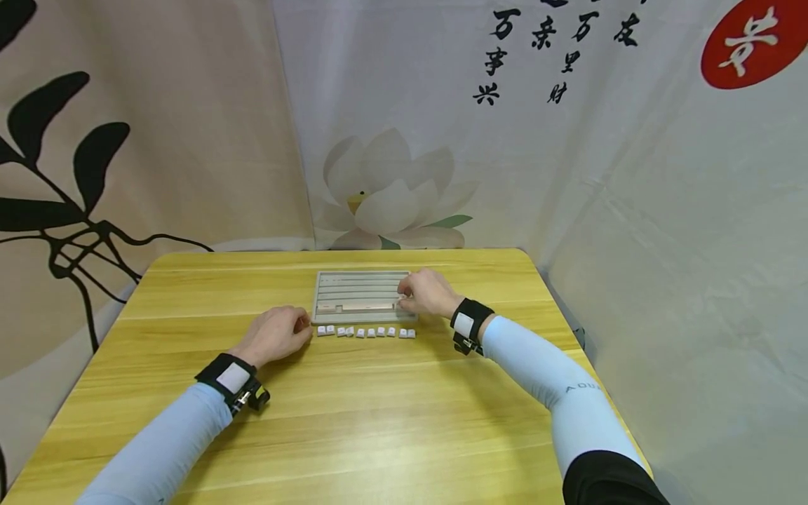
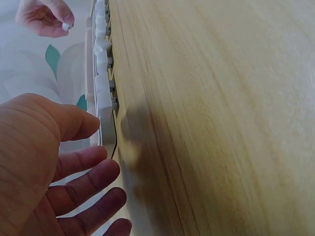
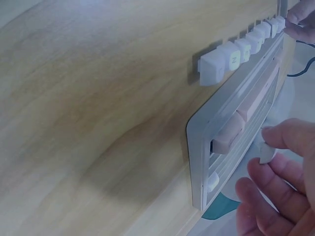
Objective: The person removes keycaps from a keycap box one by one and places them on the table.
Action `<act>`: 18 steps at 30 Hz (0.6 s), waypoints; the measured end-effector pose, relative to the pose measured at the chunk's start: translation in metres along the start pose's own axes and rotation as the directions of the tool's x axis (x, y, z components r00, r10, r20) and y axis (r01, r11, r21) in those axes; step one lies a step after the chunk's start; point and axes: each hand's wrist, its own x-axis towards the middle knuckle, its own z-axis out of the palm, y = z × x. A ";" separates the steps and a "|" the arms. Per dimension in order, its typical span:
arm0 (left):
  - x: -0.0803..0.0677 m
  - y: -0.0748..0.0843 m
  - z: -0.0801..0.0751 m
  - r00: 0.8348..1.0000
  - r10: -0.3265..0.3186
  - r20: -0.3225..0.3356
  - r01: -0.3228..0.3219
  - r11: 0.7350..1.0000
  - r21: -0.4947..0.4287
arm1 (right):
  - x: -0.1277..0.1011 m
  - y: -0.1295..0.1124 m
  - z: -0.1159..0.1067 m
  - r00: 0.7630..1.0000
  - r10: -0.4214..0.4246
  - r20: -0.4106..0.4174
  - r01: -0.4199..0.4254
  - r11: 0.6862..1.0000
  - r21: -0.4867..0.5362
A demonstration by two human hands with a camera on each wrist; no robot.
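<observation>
right hand: pinches a small white keycap over the gray tray's right end | left hand: fingers relaxed, holding nothing, resting on the wooden table by the tray's left corner | row of keycaps: just before the tray

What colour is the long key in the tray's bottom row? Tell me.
Pale pink, the long key in the grey tray; right wrist view shows it best.

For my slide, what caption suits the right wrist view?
Right hand pinches a white keycap beside the grey keyboard tray.
</observation>
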 end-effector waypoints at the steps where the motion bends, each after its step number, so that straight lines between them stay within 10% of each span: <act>1: 0.000 0.000 0.000 1.000 0.000 0.000 0.000 1.000 0.000 | 0.000 0.000 0.000 1.000 0.002 0.001 -0.002 1.000 -0.002; 18: -0.002 -0.003 0.000 1.000 0.000 0.011 0.000 1.000 0.000 | -0.016 0.008 0.002 1.000 -0.001 0.027 0.000 1.000 0.023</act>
